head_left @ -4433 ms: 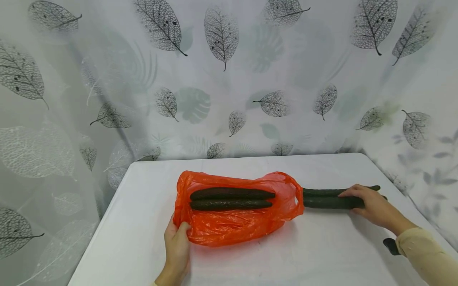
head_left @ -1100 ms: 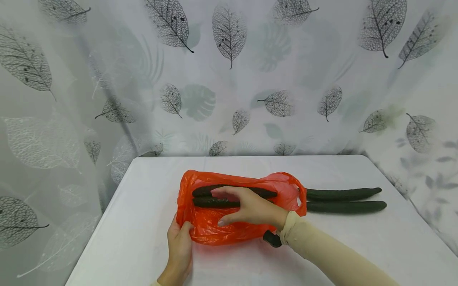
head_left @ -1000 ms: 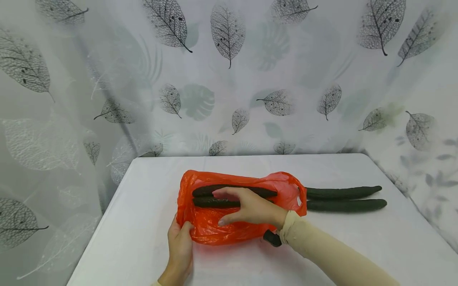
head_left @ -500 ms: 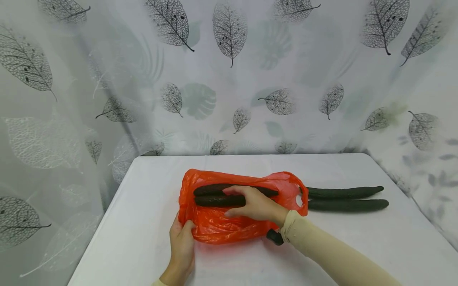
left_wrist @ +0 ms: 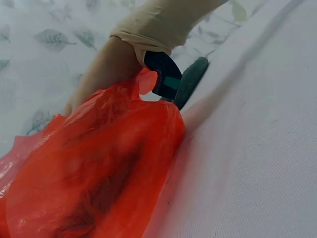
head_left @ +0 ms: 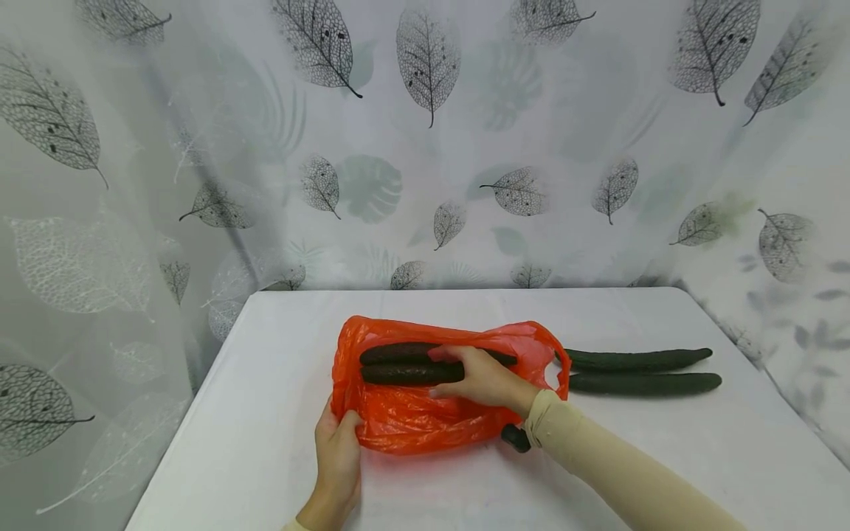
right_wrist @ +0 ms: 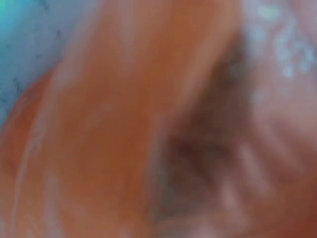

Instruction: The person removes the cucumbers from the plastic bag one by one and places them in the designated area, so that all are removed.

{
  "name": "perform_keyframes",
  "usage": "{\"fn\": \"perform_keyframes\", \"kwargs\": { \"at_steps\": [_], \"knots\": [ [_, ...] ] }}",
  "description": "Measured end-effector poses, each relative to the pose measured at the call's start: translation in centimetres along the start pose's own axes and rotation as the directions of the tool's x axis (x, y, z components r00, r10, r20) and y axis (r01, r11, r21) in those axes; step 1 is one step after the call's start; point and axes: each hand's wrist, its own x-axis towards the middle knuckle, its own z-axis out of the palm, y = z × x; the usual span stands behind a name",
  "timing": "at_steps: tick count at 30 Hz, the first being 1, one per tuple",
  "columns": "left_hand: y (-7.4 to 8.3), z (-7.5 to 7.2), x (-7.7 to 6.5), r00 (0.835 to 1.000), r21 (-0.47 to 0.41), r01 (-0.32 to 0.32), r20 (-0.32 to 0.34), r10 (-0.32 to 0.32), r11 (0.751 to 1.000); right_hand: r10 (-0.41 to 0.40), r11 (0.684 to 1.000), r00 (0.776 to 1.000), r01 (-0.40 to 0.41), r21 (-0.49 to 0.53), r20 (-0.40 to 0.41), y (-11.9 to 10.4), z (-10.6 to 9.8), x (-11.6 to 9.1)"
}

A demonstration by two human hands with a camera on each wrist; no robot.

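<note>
A thin orange-red plastic bag (head_left: pixel 412 424) lies on its side on the white table. Two dark green cucumbers, a near one (head_left: pixel 405 374) and a far one (head_left: pixel 392 352), lie side by side within it. My left hand (head_left: pixel 337 457) pinches the bag's left edge between thumb and fingers. Over the cucumbers' right half is my right hand (head_left: pixel 488 380), its curved fingers and thumb spread to either side of the near cucumber, with a gap left between them. The right wrist view is a blur of orange bag (right_wrist: pixel 104 124) and a dark shape.
Two more cucumbers, a far one (head_left: pixel 640 360) and a near one (head_left: pixel 651 383), lie on the white table (head_left: pixel 617 457) right of the bag's opening. A small dark device (head_left: pixel 516 438) hangs under the right wrist. A leaf-patterned curtain (head_left: pixel 465 147) stands behind the table.
From the outer cucumbers at the right, my right hand has come over the bag. Lately it has slid right and its fingers have drawn closer together; the left hand keeps its hold.
</note>
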Motion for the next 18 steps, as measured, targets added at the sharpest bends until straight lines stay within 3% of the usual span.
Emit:
{"fn": "perform_keyframes", "kwargs": {
  "at_steps": [18],
  "knots": [
    [-0.20,-0.02,-0.10,0.999,0.011,0.032,-0.007,-0.032,0.999,-0.047,0.994,0.998,0.043,-0.104,-0.035,0.91,0.73,0.03]
  ]
}}
